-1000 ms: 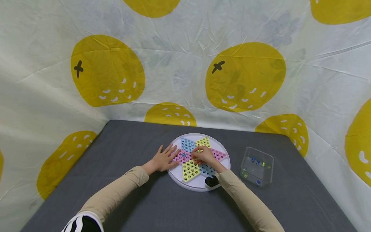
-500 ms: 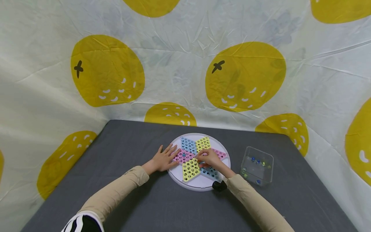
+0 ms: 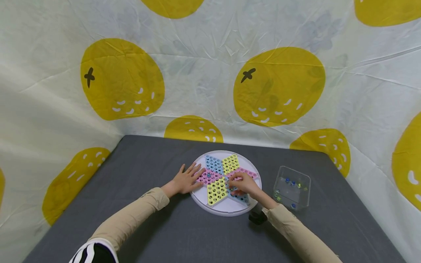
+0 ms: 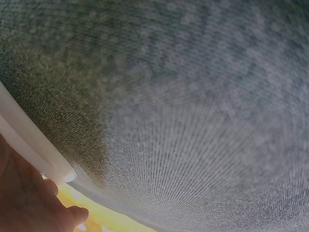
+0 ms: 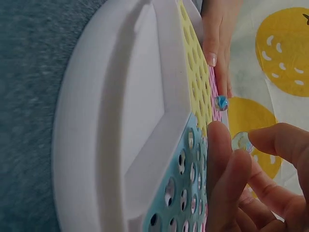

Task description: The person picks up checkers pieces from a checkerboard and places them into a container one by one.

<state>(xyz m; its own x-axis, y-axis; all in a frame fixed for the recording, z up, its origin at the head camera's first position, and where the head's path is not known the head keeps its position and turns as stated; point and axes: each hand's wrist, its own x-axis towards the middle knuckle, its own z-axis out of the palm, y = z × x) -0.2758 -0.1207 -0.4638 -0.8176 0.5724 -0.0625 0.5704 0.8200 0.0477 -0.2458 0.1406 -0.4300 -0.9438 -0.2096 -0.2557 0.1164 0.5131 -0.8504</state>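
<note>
A round white Chinese checkers board point(image 3: 200, 205) bears a star of pink, yellow and blue pieces full of holes. My left hand point(image 3: 186, 180), fingers spread, rests on the board's left edge. Over the blue and pink points on the right is my right hand point(image 3: 244, 185). In the right wrist view its thumb and a fingertip pinch a clear marble point(image 5: 242, 141) with a coloured swirl. Another marble, with a blue swirl point(image 5: 221, 103), sits on the pink part near the left hand's fingers. The left wrist view catches only the board's rim point(image 4: 36, 145) and part of the left hand point(image 4: 31, 203).
To the right of the board stands a clear plastic box point(image 3: 296, 193) holding several blue and yellow-green marbles. A dark grey cloth point(image 3: 158, 233) covers the table. Behind it hangs a white curtain point(image 3: 204, 84) printed with yellow fruit.
My right hand has moved rightward and slightly nearer over the board, from its centre toward the right-hand points. The left hand stays in place.
</note>
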